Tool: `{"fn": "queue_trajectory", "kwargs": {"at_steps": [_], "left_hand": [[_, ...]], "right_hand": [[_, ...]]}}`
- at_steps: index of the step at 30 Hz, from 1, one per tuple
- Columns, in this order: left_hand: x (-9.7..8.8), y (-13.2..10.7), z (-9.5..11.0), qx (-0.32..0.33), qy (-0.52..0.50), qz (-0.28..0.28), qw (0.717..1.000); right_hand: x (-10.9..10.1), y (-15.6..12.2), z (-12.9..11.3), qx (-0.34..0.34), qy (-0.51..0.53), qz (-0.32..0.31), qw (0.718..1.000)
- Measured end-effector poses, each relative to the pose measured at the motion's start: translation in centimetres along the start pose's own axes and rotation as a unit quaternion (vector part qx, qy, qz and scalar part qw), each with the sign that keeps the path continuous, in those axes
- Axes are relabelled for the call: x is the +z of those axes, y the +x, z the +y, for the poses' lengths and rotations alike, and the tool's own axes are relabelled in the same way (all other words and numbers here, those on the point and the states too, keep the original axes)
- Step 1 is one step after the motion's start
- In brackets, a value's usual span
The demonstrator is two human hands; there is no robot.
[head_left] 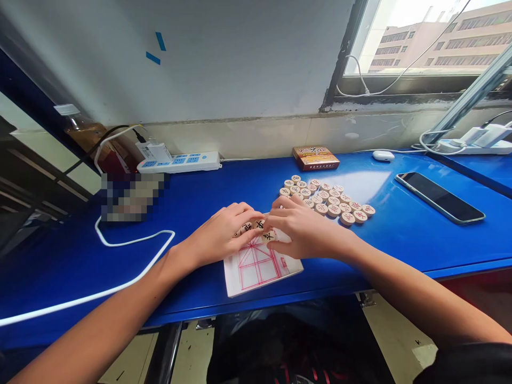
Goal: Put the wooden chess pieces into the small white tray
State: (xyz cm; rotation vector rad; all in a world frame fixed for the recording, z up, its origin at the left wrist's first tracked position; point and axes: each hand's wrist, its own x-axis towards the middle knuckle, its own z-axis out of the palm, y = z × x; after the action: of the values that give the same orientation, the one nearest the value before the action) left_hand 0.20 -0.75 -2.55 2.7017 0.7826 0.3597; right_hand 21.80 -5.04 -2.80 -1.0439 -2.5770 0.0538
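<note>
A white pad with a grid of red lines lies near the table's front edge. On its far part stand several round wooden Chinese chess pieces with black characters. My left hand curls around them from the left, thumb in front and fingers behind. From the right, my right hand closes its thumb and fingers about the same small group, near a piece at the front. Both hands partly hide the pieces and the pad's far edge. Beyond my right hand, more chess pieces lie loosely clustered.
A brown chess box sits behind the cluster. To the right are a white earbud case and a phone. A power strip runs along the wall. A white cable crosses the blue table at left.
</note>
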Motion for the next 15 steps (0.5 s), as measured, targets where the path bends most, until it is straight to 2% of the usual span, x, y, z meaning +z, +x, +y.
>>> {"fn": "queue_trajectory", "kwargs": {"at_steps": [5, 13, 15], "left_hand": [[-0.1, 0.0, 0.1, 0.005, 0.006, -0.006, 1.0], [-0.1, 0.1, -0.1, -0.023, 0.006, 0.008, 1.0], [-0.2, 0.0, -0.1, -0.021, 0.009, 0.019, 1.0]], "right_hand": [[0.1, 0.1, -0.4, 0.004, -0.006, 0.008, 1.0], [-0.1, 0.1, 0.5, 0.06, -0.031, 0.017, 0.998], [-0.9, -0.1, 0.1, 0.06, -0.017, 0.046, 0.997]]}}
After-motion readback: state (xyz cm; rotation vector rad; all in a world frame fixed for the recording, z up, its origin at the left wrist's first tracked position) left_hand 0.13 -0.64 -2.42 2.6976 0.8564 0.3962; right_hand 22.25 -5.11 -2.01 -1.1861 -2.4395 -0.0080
